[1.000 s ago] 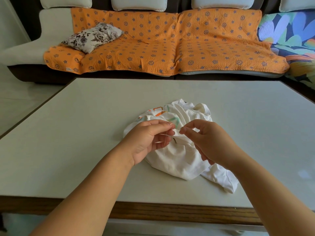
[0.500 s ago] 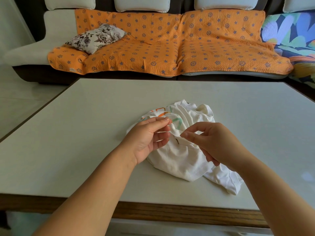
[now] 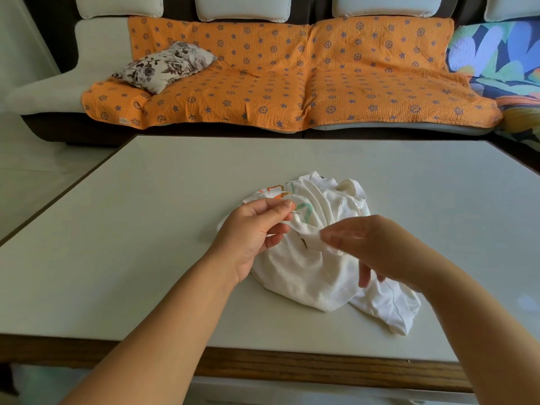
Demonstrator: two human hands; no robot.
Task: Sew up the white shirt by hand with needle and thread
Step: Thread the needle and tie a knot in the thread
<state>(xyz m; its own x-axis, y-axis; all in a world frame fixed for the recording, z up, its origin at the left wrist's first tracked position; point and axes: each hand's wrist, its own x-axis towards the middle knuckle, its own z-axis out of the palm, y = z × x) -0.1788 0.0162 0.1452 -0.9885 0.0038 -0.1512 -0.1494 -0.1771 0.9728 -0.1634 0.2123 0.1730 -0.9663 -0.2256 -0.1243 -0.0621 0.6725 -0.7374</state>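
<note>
left hand (image 3: 257, 229) pinches needle (image 3: 295, 213) over shirt (image 3: 304, 276); right hand (image 3: 377, 247) blurred, grip unclear.

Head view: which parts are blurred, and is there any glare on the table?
In the head view, the right hand is smeared by motion at its fingertips; the left hand and the needle it pinches are sharp; a faint bright patch lies on the table at the right.

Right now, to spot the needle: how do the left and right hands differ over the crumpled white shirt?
The left hand is sharp and pinches a thin metal needle; the right hand is blurred, grip unclear. The left hand is by the white shirt's left edge, the right hand over its right half. Both are bare.
</note>
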